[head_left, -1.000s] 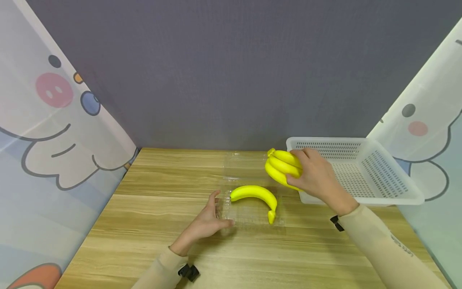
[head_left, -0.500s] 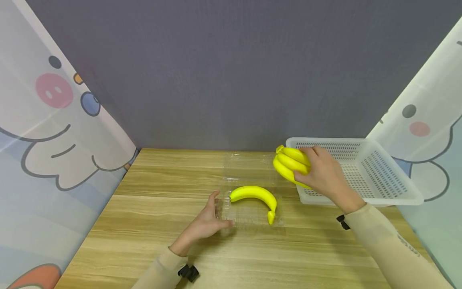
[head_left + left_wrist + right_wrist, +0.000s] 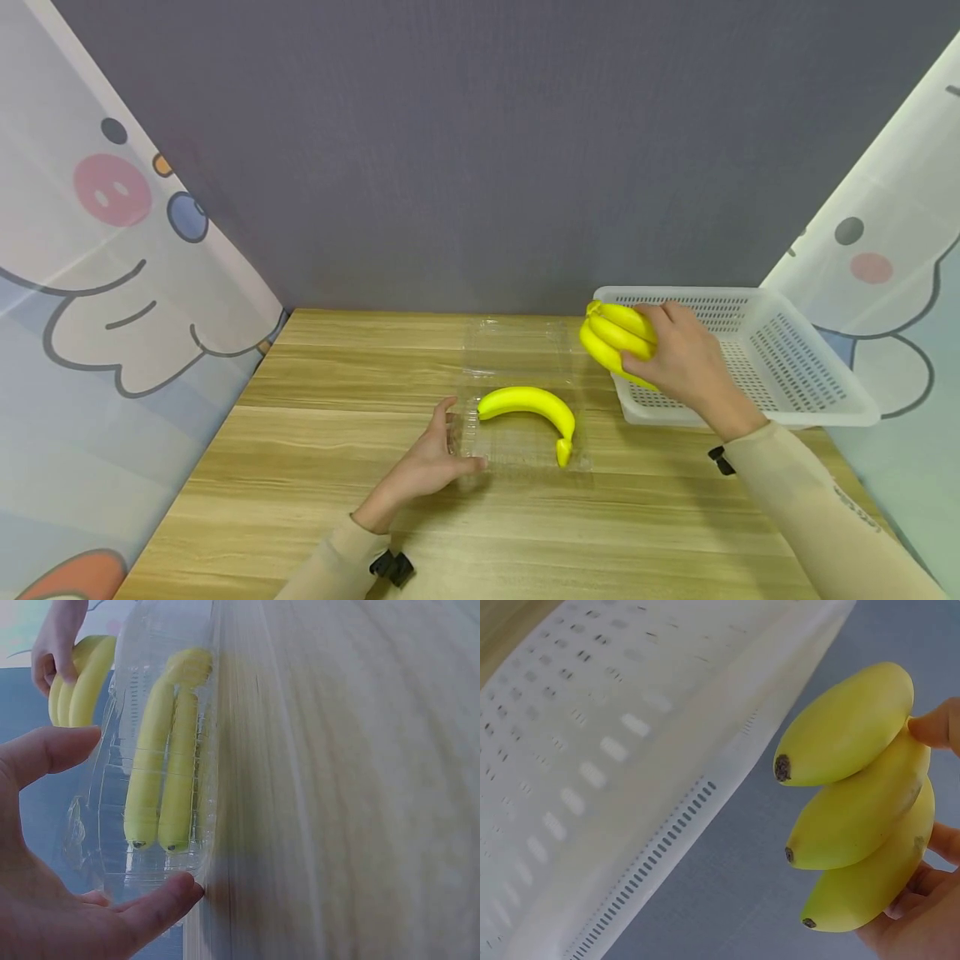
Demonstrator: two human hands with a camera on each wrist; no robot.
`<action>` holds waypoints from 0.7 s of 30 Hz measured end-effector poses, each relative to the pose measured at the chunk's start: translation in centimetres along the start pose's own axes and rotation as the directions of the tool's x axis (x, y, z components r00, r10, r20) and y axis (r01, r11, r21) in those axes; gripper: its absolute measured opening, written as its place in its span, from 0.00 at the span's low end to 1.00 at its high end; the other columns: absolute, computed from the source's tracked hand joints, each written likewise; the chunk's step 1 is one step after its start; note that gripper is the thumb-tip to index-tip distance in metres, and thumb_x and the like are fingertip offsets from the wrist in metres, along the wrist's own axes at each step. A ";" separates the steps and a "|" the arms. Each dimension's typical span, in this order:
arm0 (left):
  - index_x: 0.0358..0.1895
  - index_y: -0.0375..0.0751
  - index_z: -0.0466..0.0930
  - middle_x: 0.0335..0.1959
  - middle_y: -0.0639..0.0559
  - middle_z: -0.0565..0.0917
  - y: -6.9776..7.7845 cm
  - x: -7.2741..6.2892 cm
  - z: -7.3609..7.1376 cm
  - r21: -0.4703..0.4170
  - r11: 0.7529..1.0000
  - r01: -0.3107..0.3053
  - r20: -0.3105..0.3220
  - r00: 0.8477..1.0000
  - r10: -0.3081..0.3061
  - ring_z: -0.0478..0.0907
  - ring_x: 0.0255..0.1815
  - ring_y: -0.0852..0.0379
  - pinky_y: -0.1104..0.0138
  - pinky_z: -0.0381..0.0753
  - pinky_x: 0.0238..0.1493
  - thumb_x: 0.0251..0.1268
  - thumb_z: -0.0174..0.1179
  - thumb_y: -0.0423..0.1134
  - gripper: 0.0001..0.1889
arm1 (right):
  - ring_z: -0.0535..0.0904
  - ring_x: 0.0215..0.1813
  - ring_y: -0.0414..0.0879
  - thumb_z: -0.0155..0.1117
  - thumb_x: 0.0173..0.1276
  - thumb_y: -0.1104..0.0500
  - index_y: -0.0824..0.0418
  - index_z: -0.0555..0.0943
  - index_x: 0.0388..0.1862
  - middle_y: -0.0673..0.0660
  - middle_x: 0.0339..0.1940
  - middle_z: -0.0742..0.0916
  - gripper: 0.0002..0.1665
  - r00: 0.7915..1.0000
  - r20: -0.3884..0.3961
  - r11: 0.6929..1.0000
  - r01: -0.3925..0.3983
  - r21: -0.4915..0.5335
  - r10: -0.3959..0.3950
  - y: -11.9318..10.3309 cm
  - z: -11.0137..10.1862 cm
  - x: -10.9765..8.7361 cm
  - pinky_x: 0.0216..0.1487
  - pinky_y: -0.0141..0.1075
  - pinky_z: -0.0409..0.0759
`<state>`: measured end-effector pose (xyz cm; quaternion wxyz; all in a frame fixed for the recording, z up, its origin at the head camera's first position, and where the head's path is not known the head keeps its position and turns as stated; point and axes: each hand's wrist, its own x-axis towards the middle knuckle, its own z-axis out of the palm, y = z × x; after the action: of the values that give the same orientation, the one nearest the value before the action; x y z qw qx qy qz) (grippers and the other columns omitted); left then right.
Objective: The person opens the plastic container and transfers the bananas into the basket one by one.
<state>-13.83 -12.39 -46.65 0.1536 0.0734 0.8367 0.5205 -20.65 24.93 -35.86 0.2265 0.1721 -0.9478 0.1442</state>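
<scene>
My right hand (image 3: pixel 686 358) grips a bunch of yellow bananas (image 3: pixel 617 337) from the right, holding it up over the left edge of the white basket. The right wrist view shows three bananas (image 3: pixel 859 814) of this bunch, thumb on top and fingers beneath. On the table lies a clear plastic clamshell box (image 3: pixel 517 446), its lid (image 3: pixel 517 346) folded back. Inside rest joined bananas (image 3: pixel 528 400); the left wrist view shows two of these bananas (image 3: pixel 154 761) side by side. My left hand (image 3: pixel 423 462) is at the box's left end, thumb and fingers spread across its corners.
A white perforated plastic basket (image 3: pixel 817 408) stands at the right back of the wooden table (image 3: pixel 300 467). Behind the table rises a grey wall (image 3: pixel 450 167). Cartoon-printed panels (image 3: pixel 112 275) flank both sides.
My right hand has carried the banana bunch rightward, away from the clear box and over the basket's left edge, slowing lately. The left hand and the box have stayed in place.
</scene>
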 end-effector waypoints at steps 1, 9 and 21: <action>0.81 0.41 0.39 0.75 0.30 0.59 0.0 0.0 0.0 -0.001 1.000 -0.001 0.002 1.000 0.001 0.62 0.72 0.30 0.37 0.67 0.65 0.53 0.77 0.47 0.61 | 0.72 0.37 0.56 0.73 0.52 0.53 0.69 0.77 0.60 0.64 0.40 0.79 0.37 1.000 0.004 1.000 -0.004 0.000 0.004 0.0 0.0 0.0 0.31 0.48 0.72; 0.81 0.42 0.39 0.75 0.29 0.58 0.0 -0.1 0.0 -0.001 1.000 -0.003 0.005 1.000 0.003 0.60 0.73 0.29 0.36 0.66 0.65 0.54 0.76 0.46 0.60 | 0.71 0.37 0.56 0.73 0.53 0.53 0.69 0.77 0.60 0.64 0.40 0.78 0.37 1.000 0.012 1.000 -0.017 -0.006 0.017 0.7 -0.2 -0.1 0.31 0.46 0.71; 0.81 0.42 0.38 0.76 0.28 0.57 -0.2 0.1 -0.1 0.001 1.000 -0.007 0.011 1.000 0.007 0.60 0.73 0.28 0.35 0.67 0.65 0.54 0.76 0.46 0.61 | 0.72 0.41 0.59 0.74 0.54 0.54 0.71 0.75 0.61 0.67 0.45 0.79 0.38 0.998 0.024 0.999 -0.052 -0.008 0.052 1.7 -0.4 -0.1 0.33 0.51 0.73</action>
<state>-13.93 -12.50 -46.81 0.1564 0.0791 0.8358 0.5203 -21.08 26.63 -35.84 0.2120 0.1482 -0.9551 0.1443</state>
